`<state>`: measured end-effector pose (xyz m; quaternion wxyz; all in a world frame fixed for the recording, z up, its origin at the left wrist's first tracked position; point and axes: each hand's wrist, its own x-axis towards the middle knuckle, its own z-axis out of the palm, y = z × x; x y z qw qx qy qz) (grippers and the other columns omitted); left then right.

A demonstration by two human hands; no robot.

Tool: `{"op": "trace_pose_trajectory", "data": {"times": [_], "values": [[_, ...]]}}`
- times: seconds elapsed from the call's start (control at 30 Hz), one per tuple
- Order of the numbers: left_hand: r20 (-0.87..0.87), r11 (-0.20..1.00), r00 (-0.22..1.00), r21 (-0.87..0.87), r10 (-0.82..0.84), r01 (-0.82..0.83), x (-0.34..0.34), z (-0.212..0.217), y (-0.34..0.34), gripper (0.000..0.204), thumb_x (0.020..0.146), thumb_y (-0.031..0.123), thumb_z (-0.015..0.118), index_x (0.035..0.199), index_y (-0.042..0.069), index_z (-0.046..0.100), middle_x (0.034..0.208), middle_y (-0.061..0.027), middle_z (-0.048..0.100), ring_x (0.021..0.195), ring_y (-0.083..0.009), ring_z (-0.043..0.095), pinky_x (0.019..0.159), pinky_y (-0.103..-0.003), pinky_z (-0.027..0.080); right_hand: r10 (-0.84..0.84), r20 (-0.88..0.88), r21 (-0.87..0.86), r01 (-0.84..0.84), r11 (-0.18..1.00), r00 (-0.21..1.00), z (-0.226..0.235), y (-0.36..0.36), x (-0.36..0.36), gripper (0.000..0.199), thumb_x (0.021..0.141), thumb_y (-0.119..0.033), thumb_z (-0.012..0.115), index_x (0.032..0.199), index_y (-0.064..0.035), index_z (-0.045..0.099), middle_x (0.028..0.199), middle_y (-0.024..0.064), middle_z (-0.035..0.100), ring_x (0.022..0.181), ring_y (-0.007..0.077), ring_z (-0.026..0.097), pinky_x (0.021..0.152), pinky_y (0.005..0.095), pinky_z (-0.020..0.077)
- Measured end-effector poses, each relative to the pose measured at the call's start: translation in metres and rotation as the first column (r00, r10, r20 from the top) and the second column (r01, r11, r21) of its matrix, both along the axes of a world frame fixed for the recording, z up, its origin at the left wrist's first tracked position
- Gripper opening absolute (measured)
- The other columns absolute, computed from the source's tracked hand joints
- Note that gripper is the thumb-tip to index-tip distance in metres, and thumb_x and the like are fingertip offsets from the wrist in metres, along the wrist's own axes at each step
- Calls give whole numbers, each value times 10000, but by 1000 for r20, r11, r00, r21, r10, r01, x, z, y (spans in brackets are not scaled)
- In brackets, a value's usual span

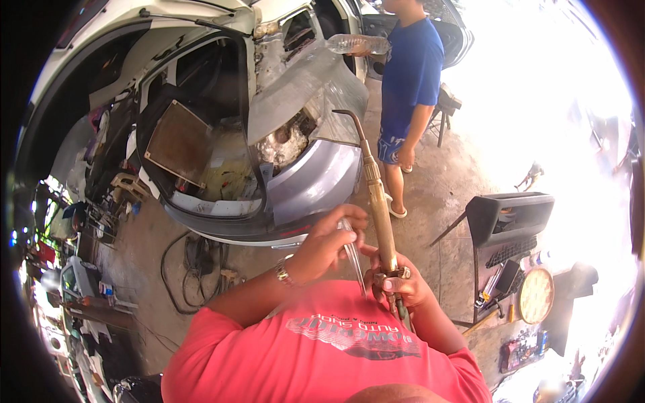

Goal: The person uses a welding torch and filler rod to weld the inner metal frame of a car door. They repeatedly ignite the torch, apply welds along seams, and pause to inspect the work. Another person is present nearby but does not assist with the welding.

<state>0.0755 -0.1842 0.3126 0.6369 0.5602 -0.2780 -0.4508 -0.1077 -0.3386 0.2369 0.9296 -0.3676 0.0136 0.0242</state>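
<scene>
My right hand (pixel 408 281) is wrapped round the valve end of a brass gas welding torch (pixel 381 215). The torch stands nearly upright, its thin bent tip curving to the left at the top. A hose runs down from its lower end. My left hand (pixel 329 245), with a watch at the wrist, is beside the torch body and apart from it. Between its thumb and fingers is a slim, shiny, tapering piece (pixel 352 254), pointing down toward my right hand; its kind is unclear. Beyond both hands is a car's rear side with a bare grey metal panel (pixel 306 77).
The car's rear bumper (pixel 235 232) is just ahead. A person in a blue shirt (pixel 414 60) stands beside the car, holding a clear plastic bottle (pixel 356 44). Dark hoses (pixel 176 302) lie on the floor at left. A black bin on a stand (pixel 510 215) is at right.
</scene>
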Motion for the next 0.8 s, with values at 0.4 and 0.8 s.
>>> {"op": "trace_pose_trajectory", "data": {"times": [0.4, 0.8], "values": [[118, 999, 993, 47, -26, 21, -29, -17, 2, 778, 1005, 49, 576, 1662, 137, 168, 1406, -143, 541, 1000, -142, 606, 800, -290, 535, -17, 25, -170, 21, 985, 1000, -14, -2, -5, 441, 842, -166, 821, 1193, 1, 614, 973, 94, 680, 782, 187, 703, 634, 308, 555], [-47, 934, 997, 351, -60, 73, -2, -22, 69, 465, 1077, 118, 550, 1521, 48, 431, 1195, -53, 662, 1093, -129, 684, 762, -254, 530, -115, 38, -117, 119, 986, 993, -27, -10, 10, 383, 834, -186, 863, 1072, 2, 629, 1103, 144, 558, 683, 170, 630, 536, 275, 486]]}}
